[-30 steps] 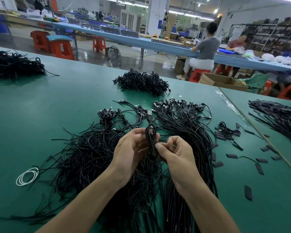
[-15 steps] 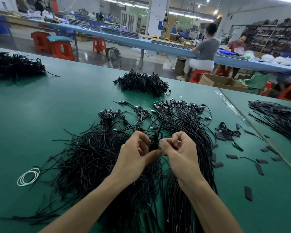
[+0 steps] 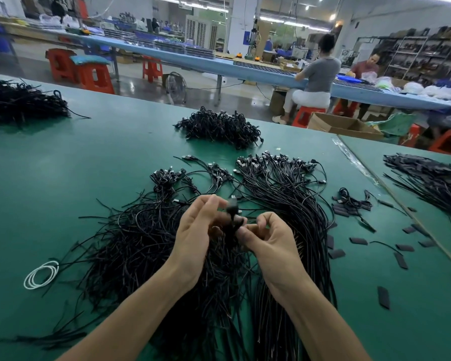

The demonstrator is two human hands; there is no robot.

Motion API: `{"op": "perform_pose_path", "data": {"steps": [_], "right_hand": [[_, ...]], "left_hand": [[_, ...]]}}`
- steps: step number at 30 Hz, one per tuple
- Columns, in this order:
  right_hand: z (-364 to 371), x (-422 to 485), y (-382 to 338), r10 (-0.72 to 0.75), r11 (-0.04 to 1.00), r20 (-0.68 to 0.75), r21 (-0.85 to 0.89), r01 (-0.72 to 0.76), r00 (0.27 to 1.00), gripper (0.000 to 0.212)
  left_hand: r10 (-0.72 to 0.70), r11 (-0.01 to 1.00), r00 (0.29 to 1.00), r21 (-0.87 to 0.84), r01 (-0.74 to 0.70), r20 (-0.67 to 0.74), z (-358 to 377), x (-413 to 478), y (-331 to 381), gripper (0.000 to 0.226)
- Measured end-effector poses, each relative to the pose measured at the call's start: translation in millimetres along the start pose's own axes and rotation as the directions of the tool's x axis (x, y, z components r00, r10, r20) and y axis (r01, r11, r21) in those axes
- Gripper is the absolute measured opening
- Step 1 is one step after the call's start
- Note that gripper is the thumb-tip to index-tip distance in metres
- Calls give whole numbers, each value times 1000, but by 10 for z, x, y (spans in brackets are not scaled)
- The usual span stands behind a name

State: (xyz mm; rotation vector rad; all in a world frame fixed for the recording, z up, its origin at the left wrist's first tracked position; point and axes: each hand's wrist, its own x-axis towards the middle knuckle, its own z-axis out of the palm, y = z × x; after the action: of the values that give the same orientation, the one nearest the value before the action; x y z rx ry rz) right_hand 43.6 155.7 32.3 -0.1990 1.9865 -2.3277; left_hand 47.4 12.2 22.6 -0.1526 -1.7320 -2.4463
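Black coiled cable (image 3: 232, 213) sits mid-frame: my left hand (image 3: 195, 238) pinches its top, my right hand (image 3: 267, 242) grips its lower end with curled fingers, above the loose cables (image 3: 146, 243).

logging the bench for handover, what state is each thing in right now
folded cable, bunched up, held up
left hand, pinches the folded cable
right hand, pinches the folded cable
loose cables, untied, spread on the table
white cable, coiled, lying flat
far heap, bundled cables piled up
cardboard box, open
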Motion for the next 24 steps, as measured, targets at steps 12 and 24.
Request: {"op": "perform_pose_path", "data": {"steps": [12,24], "right_hand": [[-14,-11,-19,-99,994,-113,31,104,989,34],[44,-42,35,-64,996,-69,54,67,996,35]], "left_hand": [[27,858,996,508,-67,87,-82,3,-109,49],[-88,994,996,-72,87,-19,-50,55,-39,22]]}}
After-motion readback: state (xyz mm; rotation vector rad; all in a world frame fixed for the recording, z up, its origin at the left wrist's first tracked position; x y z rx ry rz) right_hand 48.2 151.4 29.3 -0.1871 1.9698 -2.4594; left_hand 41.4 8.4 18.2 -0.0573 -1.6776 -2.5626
